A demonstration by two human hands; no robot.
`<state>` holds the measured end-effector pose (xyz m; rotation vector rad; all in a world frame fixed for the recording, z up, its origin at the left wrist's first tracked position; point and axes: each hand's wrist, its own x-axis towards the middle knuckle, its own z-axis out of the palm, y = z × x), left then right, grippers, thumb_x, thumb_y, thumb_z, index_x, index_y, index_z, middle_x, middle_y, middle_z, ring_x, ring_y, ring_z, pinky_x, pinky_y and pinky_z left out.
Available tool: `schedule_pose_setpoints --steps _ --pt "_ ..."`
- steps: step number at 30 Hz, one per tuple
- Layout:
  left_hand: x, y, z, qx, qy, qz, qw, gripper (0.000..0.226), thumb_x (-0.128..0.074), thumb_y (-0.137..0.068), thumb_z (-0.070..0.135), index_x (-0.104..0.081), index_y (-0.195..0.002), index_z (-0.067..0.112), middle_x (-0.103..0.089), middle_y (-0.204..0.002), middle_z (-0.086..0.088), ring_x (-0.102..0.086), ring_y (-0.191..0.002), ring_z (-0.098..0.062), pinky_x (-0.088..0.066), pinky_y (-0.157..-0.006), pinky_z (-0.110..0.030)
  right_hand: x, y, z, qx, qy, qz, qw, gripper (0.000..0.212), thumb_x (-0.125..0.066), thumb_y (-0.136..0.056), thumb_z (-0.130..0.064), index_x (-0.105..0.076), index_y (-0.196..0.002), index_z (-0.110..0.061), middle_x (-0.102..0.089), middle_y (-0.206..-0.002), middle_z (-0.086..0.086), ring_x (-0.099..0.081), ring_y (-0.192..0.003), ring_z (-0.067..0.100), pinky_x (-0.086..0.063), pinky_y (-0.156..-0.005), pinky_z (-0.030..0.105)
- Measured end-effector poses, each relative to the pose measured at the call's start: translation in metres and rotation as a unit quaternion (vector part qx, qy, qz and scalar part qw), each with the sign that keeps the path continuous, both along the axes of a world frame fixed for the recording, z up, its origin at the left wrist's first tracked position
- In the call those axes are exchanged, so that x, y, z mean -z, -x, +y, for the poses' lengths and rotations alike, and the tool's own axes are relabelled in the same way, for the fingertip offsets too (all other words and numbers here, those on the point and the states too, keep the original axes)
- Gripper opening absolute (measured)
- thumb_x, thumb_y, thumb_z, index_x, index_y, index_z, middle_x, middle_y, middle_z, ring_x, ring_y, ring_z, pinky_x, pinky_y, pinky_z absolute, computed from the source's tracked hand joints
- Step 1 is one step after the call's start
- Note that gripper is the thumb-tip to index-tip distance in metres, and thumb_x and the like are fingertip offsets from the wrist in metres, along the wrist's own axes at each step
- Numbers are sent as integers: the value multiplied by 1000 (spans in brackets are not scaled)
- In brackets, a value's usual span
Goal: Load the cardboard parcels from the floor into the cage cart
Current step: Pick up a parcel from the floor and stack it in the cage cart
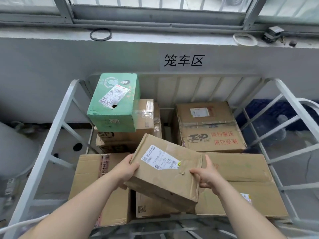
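Looking down into the cage cart [57, 128], both hands are on one cardboard parcel [165, 181]. The left grip [125, 169] clamps the parcel's left end, thumb laid across the top face, fingers curled underneath. The right grip [206, 175] has the opposite end, thumb pressed on top near the corner, fingers wrapped round the side wall. So both grips are closed round the same flat brown box. It sits tilted between them, its white shipping label [160, 158] facing up, just ahead of the left thumb.

The parcel hangs inside the cart's rails, over the near row of cartons. Whether its underside touches the one below, I can't tell. Directly under the grips, a brown carton [151, 207] peeks out. Outside the left grip, a taped carton [86, 173] sits against the cart's left side. Beyond and beneath the right grip lies a wide flat carton [245, 169].

Further ahead of the right grip is a carton with red print [210, 128]. Ahead of the left grip, a green box [114, 100] is stacked on a brown carton with black lettering [124, 137]. Past all of it, on the grey wall, there's a sign [183, 60] with three black characters, and a window ledge [172, 38] above.
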<state>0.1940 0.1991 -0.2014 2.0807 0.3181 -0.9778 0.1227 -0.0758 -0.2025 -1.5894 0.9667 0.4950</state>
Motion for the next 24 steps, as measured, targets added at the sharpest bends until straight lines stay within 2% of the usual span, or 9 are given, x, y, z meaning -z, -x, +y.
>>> schedule_pose_setpoints --steps 3,6,8,11,14,17,19,22,24 --pt "20 -14 -5 -8 13 20 1000 39 -41 -99 30 -38 -138 37 -59 -114 1 -63 -96 -27 -60 -71 -49 21 1 -3 13 -21 47 999 86 -66 -92 -14 -12 -155 -37 -54 -134 8 -65 -86 24 -60 -64 40" --pt "39 -26 -6 -4 5 18 1000 39 -42 -97 23 -43 -134 34 -60 -113 -1 -62 -95 -25 -59 -75 -48 44 -1 -6 18 -16 91 996 67 -66 -92 -21 -28 -146 -29 -58 -94 17 -56 -63 25 -57 -47 32" --pt "52 -32 -5 7 -14 4 1000 40 -42 -96 18 -45 -132 33 -59 -115 -2 -59 -94 -24 -57 -72 -41 58 -2 -7 9 -11 118 993 53 -66 -92 -25 -36 -136 -20 -54 -84 15 -53 -60 24 -56 -48 32" --pt "73 -40 -7 41 -36 -24 998 44 -42 -95 13 -49 -135 29 -57 -124 -3 -55 -100 -23 -50 -65 -28 78 -1 0 -11 -3 144 990 43 -66 -93 -29 -43 -123 -8 -56 -111 12 -64 -56 23 -59 -53 31" --pt "91 -44 -20 97 -47 -49 993 42 -46 -95 11 -54 -135 22 -58 -128 -6 -54 -111 -22 -41 -82 -24 96 -4 19 -5 -43 135 990 32 -62 -97 -21 -47 -116 -1 -54 -123 15 -68 -65 21 -58 -50 25" --pt "112 -45 -30 127 -99 -68 985 43 -49 -96 16 -51 -139 19 -52 -134 -12 -49 -123 -28 -36 -99 -26 112 -16 34 -73 23 136 988 31 -62 -96 -20 -44 -116 -5 -56 -118 16 -62 -57 20 -51 -46 25" --pt "123 -45 -31 95 -124 -63 986 48 -50 -95 17 -46 -142 16 -44 -140 -17 -44 -128 -32 -32 -106 -30 123 -19 34 -110 64 133 983 31 -63 -95 -22 -46 -117 -8 -58 -116 13 -63 -63 22 -51 -56 29" --pt "130 -42 -31 19 -121 -42 992 61 -53 -96 20 -29 -150 8 -33 -148 -19 -40 -133 -34 -32 -107 -32 136 -17 27 -195 124 127 965 40 -66 -93 -26 -55 -128 -11 -60 -129 7 -60 -111 23 -45 -90 28" --pt "134 -36 -29 -9 -120 -25 992 67 -54 -96 24 -22 -151 4 -38 -147 -18 -41 -132 -35 -35 -104 -34 141 -15 26 -182 91 129 970 49 -69 -91 -27 -56 -135 -12 -59 -134 5 -56 -121 22 -42 -97 27"
